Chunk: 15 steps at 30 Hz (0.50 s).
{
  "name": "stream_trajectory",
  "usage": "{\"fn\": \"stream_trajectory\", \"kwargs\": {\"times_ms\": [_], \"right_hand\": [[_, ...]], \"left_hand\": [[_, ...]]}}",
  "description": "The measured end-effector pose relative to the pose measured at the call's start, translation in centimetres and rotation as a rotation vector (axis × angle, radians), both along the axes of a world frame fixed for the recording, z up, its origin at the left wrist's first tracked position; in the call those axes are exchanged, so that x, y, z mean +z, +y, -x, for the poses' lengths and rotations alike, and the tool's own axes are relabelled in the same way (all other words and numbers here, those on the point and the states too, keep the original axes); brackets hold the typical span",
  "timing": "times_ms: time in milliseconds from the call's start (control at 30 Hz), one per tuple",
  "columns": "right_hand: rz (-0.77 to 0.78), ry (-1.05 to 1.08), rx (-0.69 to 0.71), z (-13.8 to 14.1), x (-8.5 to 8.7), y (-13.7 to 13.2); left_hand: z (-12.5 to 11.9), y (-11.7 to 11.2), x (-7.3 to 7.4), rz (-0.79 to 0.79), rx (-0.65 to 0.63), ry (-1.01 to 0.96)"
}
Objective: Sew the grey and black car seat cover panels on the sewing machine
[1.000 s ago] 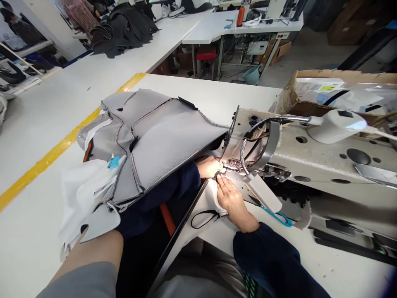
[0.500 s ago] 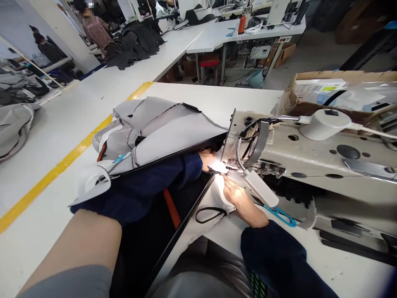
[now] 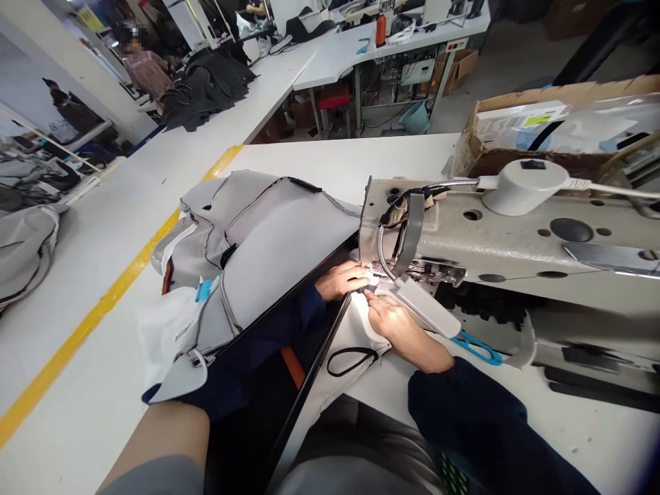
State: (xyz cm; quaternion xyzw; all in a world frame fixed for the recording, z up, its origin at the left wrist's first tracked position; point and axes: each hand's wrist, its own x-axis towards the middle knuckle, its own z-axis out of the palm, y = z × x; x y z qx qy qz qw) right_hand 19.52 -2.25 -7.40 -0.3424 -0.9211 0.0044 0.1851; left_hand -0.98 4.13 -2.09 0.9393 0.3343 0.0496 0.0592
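"So, with the two hands as the clock's centre, how is the left hand (image 3: pixel 340 280)?"

"Reaching in at the needle end of the sewing machine (image 3: pixel 438 230), fingers nearly straight and close together; whether it grips cloth, I can't tell. The right hand (image 3: pixel 390 320) is half curled, its fingertips at the edge of a pale panel (image 3: pixel 355 330). Pinching or only pressing, I can't say."

"And the grey cover (image 3: pixel 289 254)?"

"At 10 o'clock, spread over the left forearm and the table (image 3: pixel 402 148), its dark near edge slanting up to the machine's face."

"Where's the room?"

"Bare tabletop at 12, beyond the cover, and at 9, past the yellow tape (image 3: pixel 106 302). Between cover and machine it's tight."

"Anything in the way?"

"A white lamp (image 3: pixel 427 307) at 3, just beside the right hand. Blue-handled scissors (image 3: pixel 477 349) lie at 4, a black loop (image 3: pixel 355 349) on the panel towards 6. Behind the machine, between 1 and 2, stands a cardboard box (image 3: pixel 468 137). Well off at 11 there's a dark fabric heap (image 3: pixel 211 82)."

"What's different from half a second ago?"

"More of the left hand shows, and the cover's blue tab (image 3: pixel 203 290) is in fuller view. The right hand is still at the panel's edge."
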Motion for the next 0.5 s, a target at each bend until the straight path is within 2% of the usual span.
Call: {"fn": "stream_trajectory", "kwargs": {"times_ms": [167,300,500], "right_hand": [[0.015,0.039,0.02,-0.2,1.1,-0.6],[0.009,0.071,0.028,-0.2,1.9,-0.8],[0.052,0.07,0.058,-0.7,2.7,-0.1]], "left_hand": [[-1.8,-0.8,0.3,0.013,0.011,0.02],[-2.5,-1.1,-0.1,0.017,0.049,-0.004],[-3.2,-1.7,-0.9,0.106,0.239,-0.009]]}}
